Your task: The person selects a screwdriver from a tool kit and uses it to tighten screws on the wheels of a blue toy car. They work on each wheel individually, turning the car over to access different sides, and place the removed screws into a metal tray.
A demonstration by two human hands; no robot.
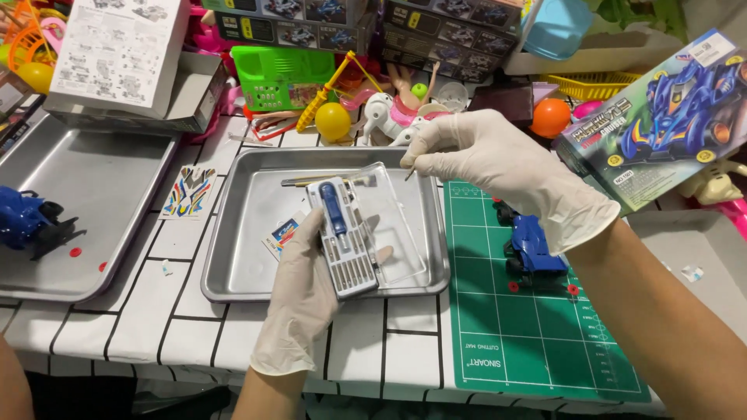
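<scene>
My left hand (303, 288), in a white glove, holds an open screwdriver bit set (342, 237) over a steel tray (233, 264). The set has a grey bit rack, a blue-handled driver and a clear hinged lid (389, 225) swung open to the right. My right hand (498, 167), also gloved, hovers above the tray's far right corner and pinches a small thin bit (409, 174) between thumb and forefinger. A blue toy car (533, 249) lies on the green cutting mat (529, 334), just under my right wrist.
A second steel tray (93, 194) at the left holds another blue toy car (31, 222). A sticker sheet (187, 192) lies between the trays. Boxes, a toy car box (661, 117), balls and plastic toys crowd the back of the white tiled table (156, 319).
</scene>
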